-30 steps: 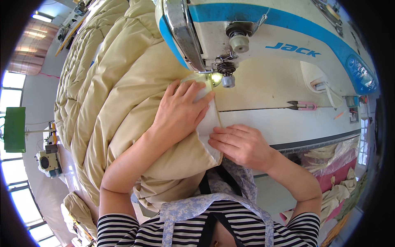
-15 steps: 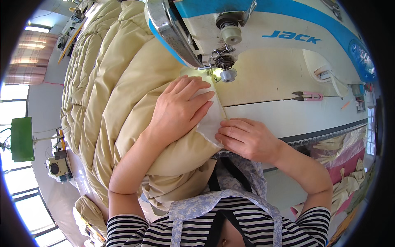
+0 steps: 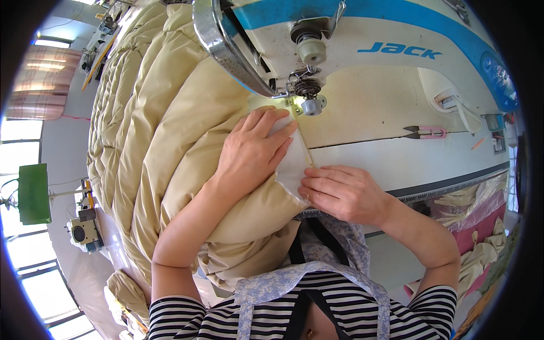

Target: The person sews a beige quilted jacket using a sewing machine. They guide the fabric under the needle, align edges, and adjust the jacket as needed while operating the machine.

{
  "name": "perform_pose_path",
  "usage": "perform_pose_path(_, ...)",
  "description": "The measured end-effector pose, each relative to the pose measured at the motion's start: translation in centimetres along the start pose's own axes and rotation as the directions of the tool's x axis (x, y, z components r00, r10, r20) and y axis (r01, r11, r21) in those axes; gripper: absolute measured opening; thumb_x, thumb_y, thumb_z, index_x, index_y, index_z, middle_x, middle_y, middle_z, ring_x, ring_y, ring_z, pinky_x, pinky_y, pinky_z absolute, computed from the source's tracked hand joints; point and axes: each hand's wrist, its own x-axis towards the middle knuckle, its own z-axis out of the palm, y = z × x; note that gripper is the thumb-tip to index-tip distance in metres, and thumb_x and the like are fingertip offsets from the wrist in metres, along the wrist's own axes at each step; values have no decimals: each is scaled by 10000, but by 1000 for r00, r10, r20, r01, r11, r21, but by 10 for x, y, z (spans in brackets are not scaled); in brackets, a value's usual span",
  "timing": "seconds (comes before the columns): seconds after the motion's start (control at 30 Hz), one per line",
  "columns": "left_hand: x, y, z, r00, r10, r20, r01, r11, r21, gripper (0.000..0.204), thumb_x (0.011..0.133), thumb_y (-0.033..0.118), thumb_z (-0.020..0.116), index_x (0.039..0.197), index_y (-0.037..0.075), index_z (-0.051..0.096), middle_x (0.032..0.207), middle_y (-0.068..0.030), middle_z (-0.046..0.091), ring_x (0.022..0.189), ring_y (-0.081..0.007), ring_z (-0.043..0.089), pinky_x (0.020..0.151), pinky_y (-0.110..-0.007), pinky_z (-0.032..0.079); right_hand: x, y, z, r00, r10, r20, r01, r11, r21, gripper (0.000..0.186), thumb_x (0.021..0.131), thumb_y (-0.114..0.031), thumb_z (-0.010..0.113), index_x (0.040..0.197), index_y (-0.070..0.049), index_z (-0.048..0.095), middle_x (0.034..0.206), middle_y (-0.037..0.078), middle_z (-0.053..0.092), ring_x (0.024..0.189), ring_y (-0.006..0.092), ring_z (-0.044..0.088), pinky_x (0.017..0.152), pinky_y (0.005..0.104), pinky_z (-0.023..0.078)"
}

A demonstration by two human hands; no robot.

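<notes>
Beige quilted, padded fabric fills the left of the worktable, with a white strip along its right edge, running up to the presser foot of a sewing machine. My left hand lies over the fabric and strip just below the foot, fingers slightly bent and apart, pressing down. My right hand pinches the lower end of the strip and fabric edge beside the table's front edge. The needle itself is too small to make out.
Pink-handled thread snips lie right of the machine's needle area. A green board and another machine stand at the left, near windows. Cloth pieces and plastic hang below the table's right end. A tape measure runs along the front edge.
The view has shifted slightly, moving the machine up in the picture. Both hands keep much the same grip, with the strip's lower end nudged a little forward, toward the machine.
</notes>
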Motion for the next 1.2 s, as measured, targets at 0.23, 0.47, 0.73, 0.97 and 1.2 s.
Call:
perform_pose_path(0.23, 0, 10, 5, 999, -46, 0, 46, 999, 21, 278, 881, 123, 700, 1155, 79, 712, 1205, -114, 600, 1146, -312, 582, 913, -418, 538, -3, 1, -4, 1000, -3, 15, 3, 1000, 24, 217, 766, -104, 776, 974, -48, 748, 1072, 65, 729, 1041, 216, 712, 882, 352, 597)
perform_pose_path(0.47, 3, 1, 8, 999, -43, -29, 43, 999, -14, 282, 882, 123, 701, 1162, 97, 723, 1198, -113, 595, 1136, -311, 589, 861, -417, 562, -2, 7, -5, 1000, -11, 8, 11, 1000, -3, 159, 808, -104, 704, 954, -46, 726, 1031, 37, 724, 1038, 194, 703, 870, 324, 568)
perform_pose_path(0.73, 14, -17, 11, 999, -21, -50, 21, 1000, 0, 248, 884, 124, 706, 1126, 139, 756, 1221, -111, 609, 1093, -317, 622, 797, -415, 576, 6, 20, -3, 1000, 4, 21, -3, 1000, -31, 205, 787, -115, 744, 985, -62, 747, 1084, 43, 736, 1064, 201, 709, 875, 332, 578)
perform_pose_path(0.97, 10, -21, -3, 990, 62, -123, -70, 995, -65, 223, 846, 108, 726, 1063, 131, 772, 1169, -70, 627, 1060, -272, 637, 820, -387, 556, 9, 19, 2, 1000, -22, -7, 21, 997, -70, 161, 844, -119, 671, 975, -51, 733, 1081, 38, 735, 1097, 187, 695, 899, 323, 555)
perform_pose_path(1.2, 9, -29, -3, 995, 100, -21, -101, 995, -25, 283, 799, 109, 746, 1076, 157, 773, 1109, -34, 639, 1006, -238, 646, 798, -362, 561, 10, 20, 1, 1000, -15, 21, 16, 999, -38, 162, 856, -122, 678, 986, -49, 742, 1089, 49, 745, 1095, 190, 698, 897, 323, 555)
